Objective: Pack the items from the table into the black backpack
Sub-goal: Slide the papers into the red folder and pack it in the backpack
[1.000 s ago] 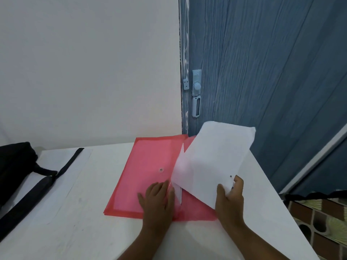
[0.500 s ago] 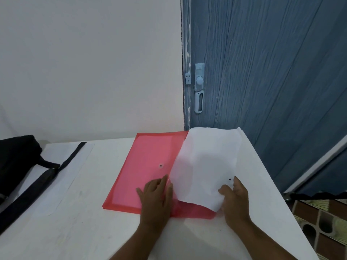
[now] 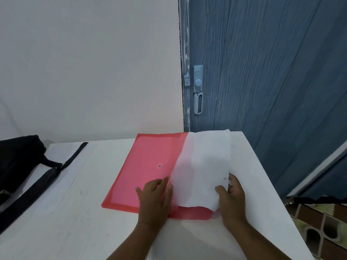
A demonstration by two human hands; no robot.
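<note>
A red translucent document folder point(image 3: 146, 169) lies flat on the white table point(image 3: 75, 231), in the middle. My left hand point(image 3: 155, 197) presses down on its near edge, fingers spread, beside the opening. My right hand point(image 3: 231, 197) pinches the near right corner of a white sheet of paper point(image 3: 204, 166); the sheet covers the folder's right part, and its left edge sits at the folder's opening. The black backpack point(image 3: 16, 162) lies at the far left of the table, partly out of frame, with its straps point(image 3: 43, 184) trailing across the tabletop.
A white wall stands behind the table. A blue door point(image 3: 262, 72) with a lock and handle point(image 3: 198, 89) is at the back right. Perforated brick blocks point(image 3: 323, 228) sit low on the right, past the table's right edge.
The white sheet has come down from a raised tilt to lie nearly flat over the folder's right side. My right hand moved with it; my left hand stayed on the folder.
</note>
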